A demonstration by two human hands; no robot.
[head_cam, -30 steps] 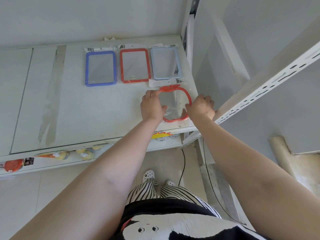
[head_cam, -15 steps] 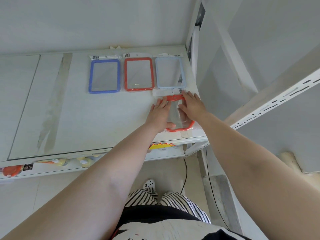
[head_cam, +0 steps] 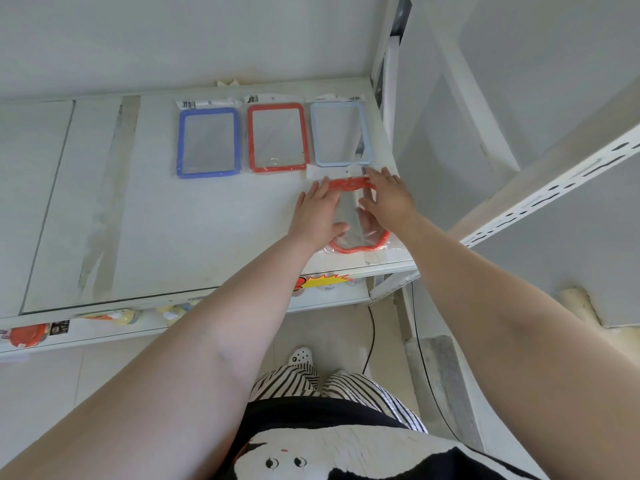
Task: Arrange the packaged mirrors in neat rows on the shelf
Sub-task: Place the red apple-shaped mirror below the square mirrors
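Note:
Three packaged mirrors lie in a row at the back of the white shelf [head_cam: 207,237]: a dark blue one [head_cam: 208,142], a red one [head_cam: 276,137] and a pale blue one [head_cam: 341,134]. In front of the pale blue one lies a second red-framed packaged mirror [head_cam: 360,245] near the shelf's front right corner. My left hand [head_cam: 320,211] rests flat on its left side with straight fingers. My right hand [head_cam: 391,199] lies flat on its right side, fingertips at the package's white header. Both hands hide most of this mirror.
A white slotted upright [head_cam: 554,188] slants across the right. A lower shelf [head_cam: 104,327] below holds small yellow and orange items. A black cable [head_cam: 372,337] runs down to the floor by my feet. The shelf's left part shows tape strips.
Both hands went from gripping the red mirror's sides to lying flat on it. The mirror now rests on the shelf, its top nearer the pale blue one.

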